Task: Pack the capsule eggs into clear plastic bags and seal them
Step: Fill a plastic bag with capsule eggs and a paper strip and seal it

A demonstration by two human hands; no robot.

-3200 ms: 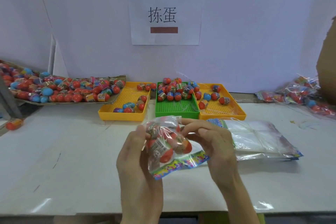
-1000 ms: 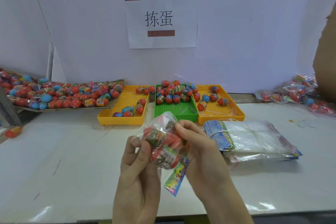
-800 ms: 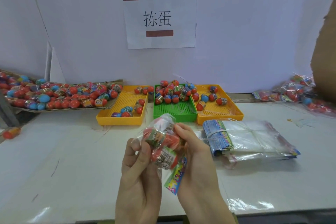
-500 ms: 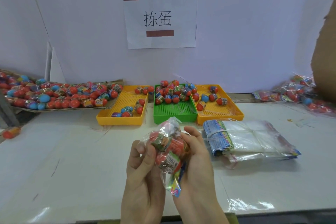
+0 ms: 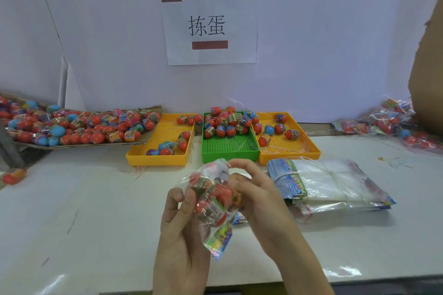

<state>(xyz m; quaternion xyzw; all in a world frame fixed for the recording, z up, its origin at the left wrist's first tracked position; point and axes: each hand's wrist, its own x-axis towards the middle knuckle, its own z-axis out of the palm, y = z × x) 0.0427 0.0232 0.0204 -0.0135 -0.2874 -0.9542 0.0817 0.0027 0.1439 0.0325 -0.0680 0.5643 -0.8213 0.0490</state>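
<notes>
A filled bag [image 5: 212, 195] of capsule eggs is held upright between both hands above the near middle of the white table [image 5: 84, 211]. The left hand [image 5: 178, 230] cradles it from the left, thumb and curled fingers pressed against the plastic; the right hand [image 5: 254, 195] wraps the right side, fingers curled over the top. The printed flap [image 5: 219, 240] hangs below the eggs, between the palms, probably so the mouth can be folded and sealed; whether it is already closed cannot be told. Loose eggs wait in three far trays: a yellow tray [image 5: 158, 151] on the left, a green tray [image 5: 229, 148] in the middle, and an orange tray [image 5: 290, 148] on the right, all within easy reach. A larger heap of eggs [image 5: 72, 127] lies on cardboard at far left. A banded stack of empty bags [image 5: 323, 182] sits just right of the hands, ready for the next fill. Finished bags [image 5: 388, 124] are piled at far right, apart from the supply.
</notes>
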